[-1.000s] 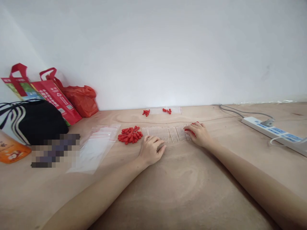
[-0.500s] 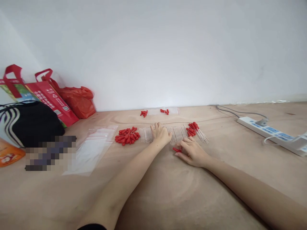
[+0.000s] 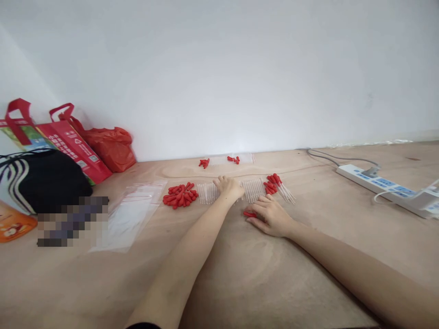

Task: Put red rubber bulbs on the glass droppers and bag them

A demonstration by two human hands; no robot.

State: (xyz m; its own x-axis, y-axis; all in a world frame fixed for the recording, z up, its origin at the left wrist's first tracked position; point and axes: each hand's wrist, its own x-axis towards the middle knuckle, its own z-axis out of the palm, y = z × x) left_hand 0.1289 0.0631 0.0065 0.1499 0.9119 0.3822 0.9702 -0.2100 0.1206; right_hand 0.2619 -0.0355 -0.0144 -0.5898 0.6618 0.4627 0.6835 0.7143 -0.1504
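My left hand rests over a row of thin clear tubes, its fingers bent and their tips partly hidden; whether it grips a tube cannot be made out. To the right and nearer me, my right hand is closed on a red rubber bulb between thumb and fingers. A pile of red bulbs lies left of the row. At its right end are more red bulbs and several tubes with red bulbs on them.
Flat clear zip bags lie at the left, and a filled one near the wall. Red bags and a black drawstring bag stand far left. A white power strip with cables lies right.
The view has shifted slightly. My left hand is still over the tubes, its fingers slightly changed in pose, and my right hand still holds the red bulb.
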